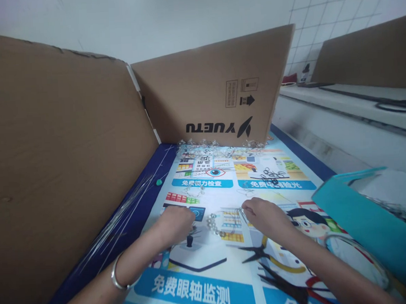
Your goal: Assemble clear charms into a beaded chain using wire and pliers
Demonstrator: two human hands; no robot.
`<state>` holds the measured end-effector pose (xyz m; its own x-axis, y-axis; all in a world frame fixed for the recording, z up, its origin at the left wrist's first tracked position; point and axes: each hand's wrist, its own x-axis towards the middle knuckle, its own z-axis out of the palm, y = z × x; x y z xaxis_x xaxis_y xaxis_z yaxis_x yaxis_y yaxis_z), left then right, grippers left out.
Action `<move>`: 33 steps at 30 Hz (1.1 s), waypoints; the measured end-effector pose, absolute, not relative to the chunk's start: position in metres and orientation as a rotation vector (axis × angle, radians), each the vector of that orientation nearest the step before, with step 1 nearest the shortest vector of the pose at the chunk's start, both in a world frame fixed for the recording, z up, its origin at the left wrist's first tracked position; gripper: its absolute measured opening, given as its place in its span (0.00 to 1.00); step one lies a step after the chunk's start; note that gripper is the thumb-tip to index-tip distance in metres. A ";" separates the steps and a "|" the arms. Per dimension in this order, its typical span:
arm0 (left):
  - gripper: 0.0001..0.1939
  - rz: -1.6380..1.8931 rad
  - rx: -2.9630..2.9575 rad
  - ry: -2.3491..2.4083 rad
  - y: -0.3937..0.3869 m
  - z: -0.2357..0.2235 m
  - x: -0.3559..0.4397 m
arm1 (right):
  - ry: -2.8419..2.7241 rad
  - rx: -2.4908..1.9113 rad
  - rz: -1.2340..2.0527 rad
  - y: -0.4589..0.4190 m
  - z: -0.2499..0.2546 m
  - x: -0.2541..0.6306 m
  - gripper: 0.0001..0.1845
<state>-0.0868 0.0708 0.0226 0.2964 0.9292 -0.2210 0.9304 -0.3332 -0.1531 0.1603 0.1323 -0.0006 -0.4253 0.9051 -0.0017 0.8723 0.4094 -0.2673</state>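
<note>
My left hand [177,223], with a silver bangle on its wrist, is closed low over the printed mat. Whatever its curled fingers hold is hidden. Facing it, my right hand [265,215] pinches thin wire [241,213] that loops out past the fingertips. A short string of clear beads [213,225] lies between the two hands, close to the left one. Below my right hand are yellow-handled pliers [258,253], jaws pointing left. Nearer me, a second pair of pliers [285,284] with red handles rests partly behind my right forearm.
Clear beaded pieces [206,150] line the far edge by a cardboard panel [216,87]. Dark rings [273,176] lie at far right. Straight wires [124,208] run along the left panel [53,155]. A teal box [370,225] of metal pieces stands right.
</note>
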 end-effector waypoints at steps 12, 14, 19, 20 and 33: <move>0.11 -0.412 2.627 1.682 0.069 0.022 -0.088 | -2.520 -1.562 0.315 0.128 0.005 0.160 0.14; 0.10 -0.420 2.615 1.657 0.068 0.023 -0.087 | -2.520 -1.547 0.317 0.127 0.006 0.159 0.14; 0.10 -0.418 2.571 1.690 0.066 0.028 -0.083 | -2.526 -1.520 0.299 0.126 0.009 0.158 0.13; 0.10 -0.406 2.571 1.693 0.066 0.029 -0.082 | -2.526 -1.516 0.298 0.126 0.010 0.158 0.13; 0.09 -0.369 2.513 1.664 0.063 0.044 -0.074 | -2.625 -1.423 0.281 0.111 0.015 0.150 0.14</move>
